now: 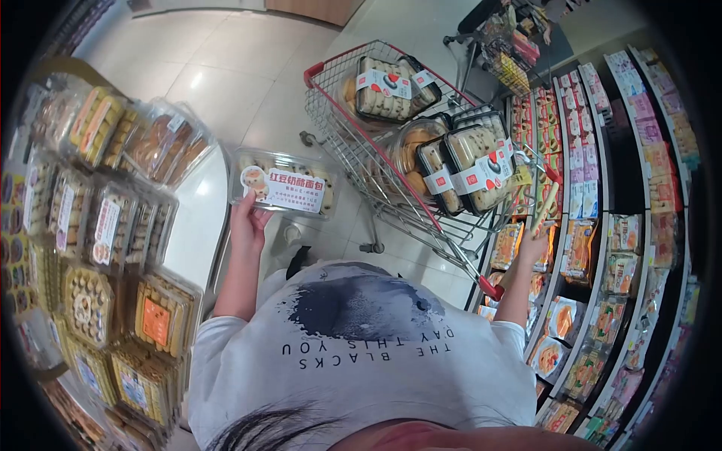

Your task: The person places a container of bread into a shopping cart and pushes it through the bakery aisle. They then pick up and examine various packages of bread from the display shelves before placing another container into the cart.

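Around package (301, 180) edge, left hand (254, 215) curls.

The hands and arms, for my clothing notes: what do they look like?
The left hand and right hand are bare, without gloves. The forearms are uncovered too, with no watch or bracelet visible. The sleeves are white, short and loose.

The shirt (361, 353) is white with dark blotches; the cart's corners (492, 292) are red.

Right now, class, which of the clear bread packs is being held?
The pack in the left hand, between display table and cart; similar ones sit on the table or in the cart.
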A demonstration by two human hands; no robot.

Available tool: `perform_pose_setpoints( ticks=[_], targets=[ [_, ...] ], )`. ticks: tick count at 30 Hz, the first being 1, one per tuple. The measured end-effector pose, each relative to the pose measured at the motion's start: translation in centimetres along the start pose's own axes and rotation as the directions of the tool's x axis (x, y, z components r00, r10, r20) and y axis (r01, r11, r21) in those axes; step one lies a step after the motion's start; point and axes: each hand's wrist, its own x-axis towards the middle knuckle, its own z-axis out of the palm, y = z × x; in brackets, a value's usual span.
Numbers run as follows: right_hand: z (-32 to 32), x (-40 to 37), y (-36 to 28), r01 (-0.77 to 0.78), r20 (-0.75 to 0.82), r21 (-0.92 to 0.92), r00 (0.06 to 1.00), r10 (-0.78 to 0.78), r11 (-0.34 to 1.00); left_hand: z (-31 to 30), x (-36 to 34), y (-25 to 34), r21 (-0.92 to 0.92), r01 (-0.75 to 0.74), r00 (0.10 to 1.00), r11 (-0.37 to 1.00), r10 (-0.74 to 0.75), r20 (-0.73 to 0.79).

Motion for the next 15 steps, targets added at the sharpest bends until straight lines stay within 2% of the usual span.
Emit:
perform_pose_setpoints(
  ticks=[1, 2, 3, 4, 5, 6, 8, 9, 11, 12, 14, 15],
  targets=[
    [-0.7, -0.9, -2.6, 0.218, -0.208, -0.009, 0.954, -0.215, 0.976, 1.4, 0.2, 0.8, 0.014, 0.020, 1.000, 1.000, -0.020, 0.022],
    [-3.6, -3.3, -7.6, 0.344, -0.294, 0.052, 0.902, -0.315, 0.937, 2.5, 0.8, 1.1, 0.041, 0.043, 0.998, 0.998, -0.046, 0.052],
    [-4.6, -4.6, -11.0, 0.455, -0.251, 0.175, 0.878, -0.407, 0.873, 3.3, 1.6, 1.5, 0.072, 0.064, 0.995, 0.995, -0.070, 0.078],
    [-5.9, -7.0, -15.4, 0.418, -0.097, 0.425, 0.903, -0.419, 0.803, 4.0, 2.4, 1.8, 0.108, 0.082, 0.990, 0.991, -0.094, 0.102],
    [-7.8, -9.7, -20.2, 0.367, 0.102, 0.599, 0.847, -0.522, 0.712, 4.7, 3.3, 2.0, 0.127, 0.119, 0.987, 0.985, -0.131, 0.092],
    [-7.1, -11.0, -22.8, 0.444, 0.209, 0.610, 0.709, -0.673, 0.657, 5.6, 4.3, 2.1, 0.152, 0.135, 0.976, 0.979, -0.159, 0.152],
    [-7.1, -14.7, -29.9, 0.602, 0.247, 0.672, 0.366, -0.897, 0.431, 6.7, 6.1, 2.5, 0.192, 0.172, 0.944, 0.966, -0.218, 0.248],
    [-6.8, -15.4, -32.4, 0.605, 0.268, 0.713, 0.230, -0.936, 0.353, 9.1, 5.8, 3.0, 0.228, 0.186, 0.919, 0.956, -0.251, 0.303],
    [-5.1, -16.3, -35.9, 0.467, 0.435, 0.765, 0.134, -0.891, 0.443, 12.7, 6.0, 3.2, 0.295, 0.170, 0.870, 0.940, -0.284, 0.403],
    [-3.7, -16.3, -37.0, 0.369, 0.460, 0.803, 0.117, -0.880, 0.469, 13.7, 6.4, 3.1, 0.328, 0.158, 0.840, 0.931, -0.301, 0.451],
    [-0.8, -15.1, -38.4, 0.169, 0.496, 0.849, 0.074, -0.865, 0.501, 15.5, 8.0, 2.8, 0.420, 0.147, 0.834, 0.896, -0.340, 0.434],
    [0.4, -15.0, -39.5, 0.141, 0.519, 0.840, 0.069, -0.852, 0.523, 15.8, 9.3, 3.5, 0.453, 0.152, 0.826, 0.878, -0.365, 0.429]
  ],
)
